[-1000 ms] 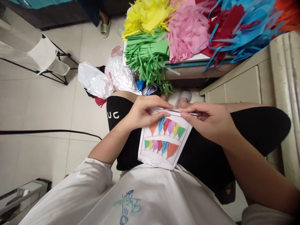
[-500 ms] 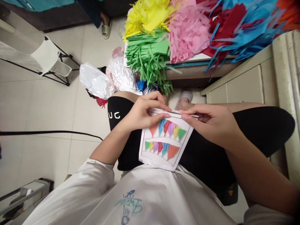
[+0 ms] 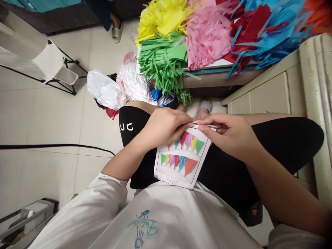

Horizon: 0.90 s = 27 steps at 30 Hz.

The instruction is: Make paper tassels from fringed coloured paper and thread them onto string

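A white packet [image 3: 181,162] printed with rows of coloured pennant flags rests on my lap, over my black shorts. My left hand [image 3: 164,126] is closed in a pinch on the packet's top edge near its middle. My right hand [image 3: 228,133] pinches the same top edge from the right, fingertips almost touching those of the left. Both thumbs and forefingers press together on the edge; the top left of the packet is hidden under my left hand.
A low table [image 3: 207,67] ahead carries heaps of fringed paper: yellow [image 3: 160,17], green [image 3: 163,58], pink [image 3: 207,34], red and blue [image 3: 264,31]. Plastic bags [image 3: 116,86] lie on the tiled floor at left. A cream cabinet [image 3: 272,90] stands at right, a white folding stool [image 3: 49,62] far left.
My left hand has slid right along the packet's top edge and closed over the upper row of flags, so its fingertips now meet those of my right hand.
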Each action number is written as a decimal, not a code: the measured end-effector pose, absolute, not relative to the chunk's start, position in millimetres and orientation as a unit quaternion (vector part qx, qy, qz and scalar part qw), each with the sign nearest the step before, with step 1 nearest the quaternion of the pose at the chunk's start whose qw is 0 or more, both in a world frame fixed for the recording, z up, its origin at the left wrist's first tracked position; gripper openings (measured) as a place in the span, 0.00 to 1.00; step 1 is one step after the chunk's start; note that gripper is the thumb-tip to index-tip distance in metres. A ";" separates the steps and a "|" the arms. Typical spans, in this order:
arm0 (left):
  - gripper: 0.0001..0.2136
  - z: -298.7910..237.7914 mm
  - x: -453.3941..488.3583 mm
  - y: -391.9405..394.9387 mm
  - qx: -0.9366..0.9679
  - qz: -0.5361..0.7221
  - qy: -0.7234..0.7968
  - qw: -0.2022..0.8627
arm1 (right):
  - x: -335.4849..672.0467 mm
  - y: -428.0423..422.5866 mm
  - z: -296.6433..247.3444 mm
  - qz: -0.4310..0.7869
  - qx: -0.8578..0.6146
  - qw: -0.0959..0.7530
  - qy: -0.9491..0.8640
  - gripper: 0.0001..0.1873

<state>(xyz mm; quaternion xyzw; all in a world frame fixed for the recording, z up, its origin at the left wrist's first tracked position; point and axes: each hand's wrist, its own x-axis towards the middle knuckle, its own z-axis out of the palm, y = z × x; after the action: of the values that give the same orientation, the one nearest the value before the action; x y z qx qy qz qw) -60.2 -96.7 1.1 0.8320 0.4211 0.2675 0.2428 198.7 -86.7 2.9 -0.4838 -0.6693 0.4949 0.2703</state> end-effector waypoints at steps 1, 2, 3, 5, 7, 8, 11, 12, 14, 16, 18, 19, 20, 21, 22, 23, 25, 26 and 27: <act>0.14 0.6 -60.6 -94.3 0.824 0.263 0.423 0.270 | 197.6 -87.0 2.6 0.507 -0.485 0.267 -0.661 0.13; 0.14 -0.5 -61.8 -91.5 0.814 0.263 0.419 0.305 | 196.5 -87.2 2.5 0.517 -0.485 0.265 -0.653 0.14; 0.14 -2.3 -63.8 -88.5 0.800 0.265 0.413 0.343 | 195.6 -87.2 2.3 0.526 -0.486 0.263 -0.646 0.14; 0.15 -7.1 -68.9 -82.7 0.770 0.272 0.406 0.410 | 194.4 -86.7 1.7 0.541 -0.484 0.253 -0.639 0.14; 0.15 -12.7 -74.0 -77.6 0.748 0.269 0.400 0.456 | 194.1 -85.5 0.1 0.556 -0.477 0.238 -0.638 0.13; 0.14 -15.3 -76.3 -75.2 0.743 0.262 0.390 0.477 | 194.3 -84.7 -1.1 0.561 -0.473 0.232 -0.639 0.13; 0.14 -20.7 -81.1 -69.8 0.731 0.243 0.348 0.535 | 195.2 -81.6 -4.9 0.572 -0.464 0.224 -0.638 0.11; 0.15 -21.2 -81.9 -68.8 0.724 0.244 0.347 0.544 | 195.3 -80.6 -5.8 0.574 -0.464 0.227 -0.636 0.11; 0.19 -19.9 -82.4 -68.8 0.710 0.257 0.378 0.536 | 195.0 -78.8 -6.6 0.574 -0.467 0.239 -0.628 0.11; 0.22 -17.1 -81.1 -70.9 0.707 0.278 0.421 0.495 | 193.9 -77.7 -5.8 0.566 -0.474 0.256 -0.624 0.12; 0.22 -15.5 -78.4 -73.5 0.727 0.304 0.440 0.430 | 192.6 -77.6 -4.1 0.552 -0.479 0.268 -0.628 0.13; 0.21 -15.8 -76.7 -74.6 0.742 0.321 0.439 0.392 | 192.2 -77.9 -3.3 0.544 -0.480 0.274 -0.631 0.13; 0.20 -17.0 -75.0 -75.4 0.756 0.337 0.434 0.355 | 191.9 -78.5 -2.6 0.536 -0.483 0.279 -0.634 0.14; 0.21 -19.0 -73.5 -75.9 0.767 0.353 0.428 0.322 | 191.7 -79.1 -2.2 0.529 -0.484 0.283 -0.637 0.14; 0.21 -21.5 -72.3 -76.0 0.773 0.367 0.423 0.297 | 191.6 -80.0 -2.2 0.523 -0.483 0.286 -0.641 0.15; 0.23 -24.2 -71.5 -75.9 0.776 0.378 0.419 0.283 | 191.3 -80.9 -2.6 0.518 -0.479 0.288 -0.648 0.15; 0.24 -29.1 -70.9 -75.5 0.775 0.386 0.412 0.285 | 189.9 -83.0 -4.4 0.509 -0.465 0.290 -0.664 0.16; 0.24 -30.8 -70.9 -75.3 0.774 0.385 0.407 0.295 | 188.5 -84.1 -5.4 0.504 -0.459 0.291 -0.671 0.17; 0.24 -31.9 -70.8 -75.1 0.773 0.384 0.402 0.306 | 186.9 -85.2 -6.3 0.499 -0.458 0.295 -0.674 0.17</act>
<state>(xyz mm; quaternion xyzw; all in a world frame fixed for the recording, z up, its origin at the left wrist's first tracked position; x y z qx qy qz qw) -70.8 -75.1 -31.9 0.7728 0.4019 0.3845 0.3057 186.9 -85.2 -6.3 -0.4581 -0.6740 0.4989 0.2950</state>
